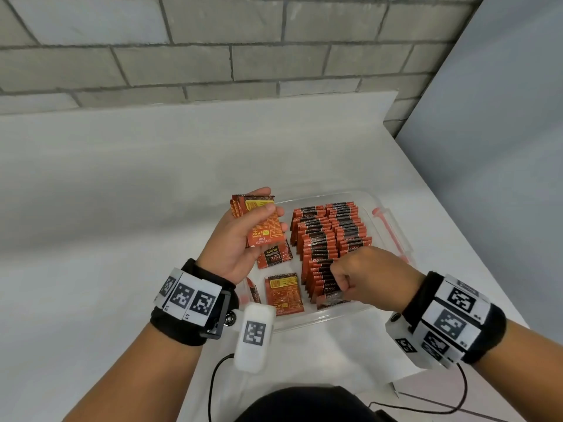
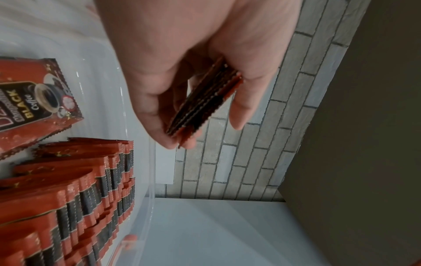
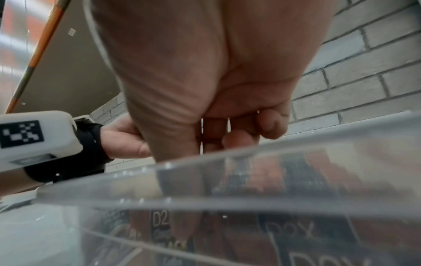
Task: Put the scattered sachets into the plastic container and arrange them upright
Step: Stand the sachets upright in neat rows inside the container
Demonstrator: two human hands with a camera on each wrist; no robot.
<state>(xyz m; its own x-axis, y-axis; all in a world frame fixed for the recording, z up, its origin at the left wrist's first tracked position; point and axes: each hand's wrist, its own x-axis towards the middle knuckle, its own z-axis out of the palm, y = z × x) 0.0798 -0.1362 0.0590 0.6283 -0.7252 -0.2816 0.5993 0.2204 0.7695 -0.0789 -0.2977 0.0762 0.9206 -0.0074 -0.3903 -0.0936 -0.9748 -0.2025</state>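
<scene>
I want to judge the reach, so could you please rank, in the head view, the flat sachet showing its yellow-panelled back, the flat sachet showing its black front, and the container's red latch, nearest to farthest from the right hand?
From the right hand:
1. Yellow-backed flat sachet, just left.
2. Black-fronted flat sachet, farther left.
3. Red latch, far wall.

We see a white worktop (image 1: 122, 208) running back to a grey brick wall (image 1: 213, 56); its right edge slants towards us; a clear plastic container (image 1: 393, 236) with pinkish-red handles sits directly on it, near that right edge; a thin black cable (image 1: 426, 411) lies by the near right corner.
</scene>
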